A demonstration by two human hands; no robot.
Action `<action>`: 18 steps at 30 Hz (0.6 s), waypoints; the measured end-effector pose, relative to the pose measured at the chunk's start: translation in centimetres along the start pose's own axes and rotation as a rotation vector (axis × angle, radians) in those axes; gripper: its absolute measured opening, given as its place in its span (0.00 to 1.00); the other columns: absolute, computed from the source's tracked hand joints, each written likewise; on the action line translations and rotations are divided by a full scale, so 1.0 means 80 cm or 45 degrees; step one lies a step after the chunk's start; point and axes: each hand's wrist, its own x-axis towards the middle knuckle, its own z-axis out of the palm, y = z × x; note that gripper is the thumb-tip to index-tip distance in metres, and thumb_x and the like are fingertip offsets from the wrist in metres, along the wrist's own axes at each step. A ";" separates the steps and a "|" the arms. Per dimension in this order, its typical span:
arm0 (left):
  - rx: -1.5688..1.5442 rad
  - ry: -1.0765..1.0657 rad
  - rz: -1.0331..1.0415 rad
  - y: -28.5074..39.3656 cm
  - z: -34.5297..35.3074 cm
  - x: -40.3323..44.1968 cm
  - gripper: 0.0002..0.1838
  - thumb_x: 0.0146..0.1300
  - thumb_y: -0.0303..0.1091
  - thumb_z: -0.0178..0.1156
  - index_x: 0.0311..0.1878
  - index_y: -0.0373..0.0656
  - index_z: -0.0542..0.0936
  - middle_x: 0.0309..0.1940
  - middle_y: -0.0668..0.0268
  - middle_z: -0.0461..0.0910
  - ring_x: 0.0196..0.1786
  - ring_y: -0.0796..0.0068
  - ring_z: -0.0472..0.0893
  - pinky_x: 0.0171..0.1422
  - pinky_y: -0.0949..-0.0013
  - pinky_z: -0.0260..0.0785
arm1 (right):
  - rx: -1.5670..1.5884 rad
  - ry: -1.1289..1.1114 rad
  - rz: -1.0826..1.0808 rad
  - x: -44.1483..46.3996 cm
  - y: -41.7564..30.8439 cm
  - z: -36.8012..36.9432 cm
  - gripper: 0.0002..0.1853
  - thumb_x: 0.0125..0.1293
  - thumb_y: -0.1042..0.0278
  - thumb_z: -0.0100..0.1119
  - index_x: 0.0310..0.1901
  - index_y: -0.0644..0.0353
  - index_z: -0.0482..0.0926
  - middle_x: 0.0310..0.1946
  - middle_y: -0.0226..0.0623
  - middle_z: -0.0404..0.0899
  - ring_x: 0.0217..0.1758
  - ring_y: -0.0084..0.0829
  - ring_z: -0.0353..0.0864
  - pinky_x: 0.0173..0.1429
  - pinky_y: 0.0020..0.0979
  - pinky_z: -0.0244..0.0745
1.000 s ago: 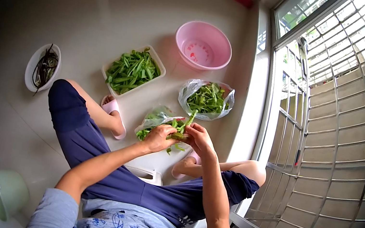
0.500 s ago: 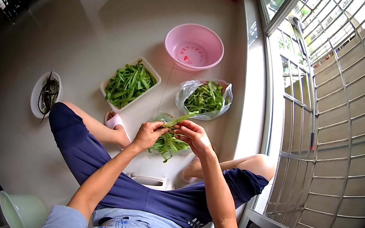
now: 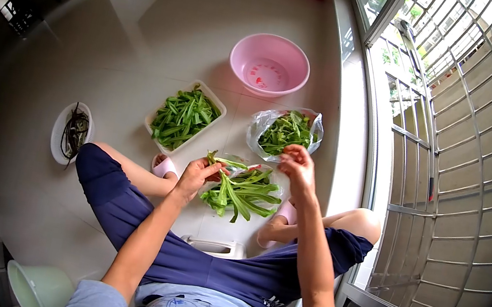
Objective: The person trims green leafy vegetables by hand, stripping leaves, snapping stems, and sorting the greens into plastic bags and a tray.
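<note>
A bunch of leafy greens (image 3: 242, 193) hangs from my left hand (image 3: 194, 177), whose fingers are wrapped round the stem end. Beneath it lies a clear plastic bag, partly hidden by the leaves. My right hand (image 3: 298, 166) is raised at the near edge of another clear bag (image 3: 257, 130), which holds more greens (image 3: 286, 133). Its fingers are bent together, and whether a small piece is between them is too small to tell. Left of that bag, a cream rectangular tray (image 3: 202, 135) is heaped with cut greens (image 3: 184, 117).
A pink basin (image 3: 270, 59) stands beyond the tray and bag. At the left, a white oval basket (image 3: 59, 132) holds dark, thin pods. A pale green bucket (image 3: 38, 288) is at the lower left. Along the right run a ledge and a barred window (image 3: 453, 170).
My right hand has left the stems and moved right and forward to the bag's edge. The bunch now fans out from my left hand. The camera view has shifted slightly.
</note>
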 end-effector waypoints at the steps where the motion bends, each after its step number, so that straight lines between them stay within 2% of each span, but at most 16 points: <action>1: -0.068 -0.008 0.006 -0.001 -0.004 0.001 0.10 0.58 0.33 0.48 0.38 0.37 0.73 0.30 0.62 0.76 0.31 0.79 0.75 0.38 0.77 0.67 | -0.089 0.079 -0.057 0.012 -0.007 -0.001 0.11 0.43 0.82 0.49 0.32 0.62 0.69 0.29 0.32 0.70 0.28 0.22 0.70 0.33 0.22 0.69; 2: -0.065 -0.005 0.007 -0.002 -0.008 0.002 0.10 0.58 0.33 0.48 0.38 0.37 0.73 0.30 0.62 0.76 0.31 0.79 0.75 0.38 0.77 0.67 | -0.218 0.070 -0.170 0.028 -0.009 -0.009 0.06 0.44 0.78 0.49 0.28 0.63 0.70 0.29 0.32 0.70 0.30 0.22 0.69 0.34 0.23 0.69; 4: -0.141 -0.010 -0.032 -0.003 -0.014 0.004 0.10 0.58 0.33 0.48 0.39 0.37 0.73 0.30 0.62 0.76 0.32 0.78 0.75 0.39 0.77 0.66 | -0.706 0.242 -0.514 0.068 -0.012 -0.016 0.04 0.44 0.74 0.50 0.23 0.64 0.74 0.33 0.38 0.70 0.36 0.30 0.70 0.42 0.28 0.66; 6: -0.175 -0.026 -0.036 0.001 -0.013 0.003 0.10 0.58 0.33 0.49 0.39 0.38 0.73 0.30 0.62 0.76 0.32 0.78 0.75 0.39 0.77 0.66 | -1.092 0.235 -0.622 0.097 -0.034 -0.019 0.07 0.45 0.68 0.54 0.26 0.59 0.77 0.35 0.41 0.70 0.43 0.37 0.67 0.49 0.33 0.62; 7: -0.211 -0.043 -0.045 0.003 -0.012 0.002 0.10 0.58 0.33 0.49 0.39 0.38 0.73 0.30 0.63 0.76 0.32 0.78 0.75 0.40 0.77 0.66 | -1.196 0.318 -0.580 0.105 -0.045 -0.012 0.09 0.44 0.64 0.57 0.30 0.55 0.79 0.39 0.41 0.70 0.46 0.38 0.67 0.50 0.33 0.62; 8: -0.210 -0.039 -0.043 0.004 -0.012 0.002 0.10 0.58 0.33 0.49 0.39 0.38 0.73 0.30 0.63 0.76 0.32 0.78 0.75 0.40 0.77 0.66 | -1.450 0.418 -0.641 0.114 -0.045 -0.012 0.10 0.44 0.61 0.59 0.30 0.54 0.80 0.45 0.40 0.68 0.48 0.36 0.67 0.49 0.32 0.63; 11: -0.136 -0.052 -0.002 0.010 -0.006 0.000 0.09 0.57 0.31 0.49 0.38 0.38 0.73 0.31 0.62 0.76 0.33 0.76 0.75 0.39 0.76 0.66 | -1.586 0.446 -0.706 0.130 -0.038 -0.017 0.08 0.46 0.63 0.57 0.27 0.56 0.80 0.47 0.42 0.68 0.51 0.37 0.66 0.50 0.34 0.63; 13: -0.089 -0.068 0.021 0.015 -0.001 -0.003 0.09 0.57 0.30 0.49 0.38 0.38 0.73 0.31 0.62 0.76 0.34 0.76 0.75 0.39 0.75 0.66 | -1.459 0.027 -0.510 0.117 -0.050 -0.006 0.08 0.47 0.64 0.57 0.26 0.58 0.79 0.45 0.44 0.69 0.49 0.38 0.67 0.50 0.34 0.64; 14: -0.042 -0.090 0.046 0.015 0.002 -0.004 0.09 0.57 0.30 0.48 0.39 0.38 0.73 0.31 0.62 0.76 0.34 0.75 0.75 0.39 0.75 0.66 | -1.609 -0.041 -0.731 0.102 -0.053 0.004 0.08 0.48 0.65 0.56 0.23 0.61 0.79 0.42 0.45 0.71 0.46 0.38 0.70 0.49 0.32 0.65; 16: 0.025 -0.113 0.071 0.015 0.005 -0.004 0.09 0.57 0.29 0.48 0.39 0.38 0.73 0.31 0.62 0.76 0.34 0.75 0.75 0.40 0.74 0.66 | -1.793 -0.107 -1.150 0.071 -0.042 0.024 0.09 0.47 0.65 0.57 0.28 0.62 0.78 0.41 0.42 0.72 0.43 0.37 0.72 0.47 0.30 0.67; 18: 0.096 -0.139 0.101 0.017 0.009 -0.004 0.09 0.57 0.28 0.48 0.39 0.38 0.73 0.30 0.62 0.76 0.34 0.75 0.75 0.40 0.74 0.66 | -1.461 -0.357 -0.773 0.035 -0.043 0.049 0.13 0.46 0.65 0.58 0.34 0.61 0.76 0.41 0.41 0.72 0.45 0.38 0.70 0.48 0.31 0.66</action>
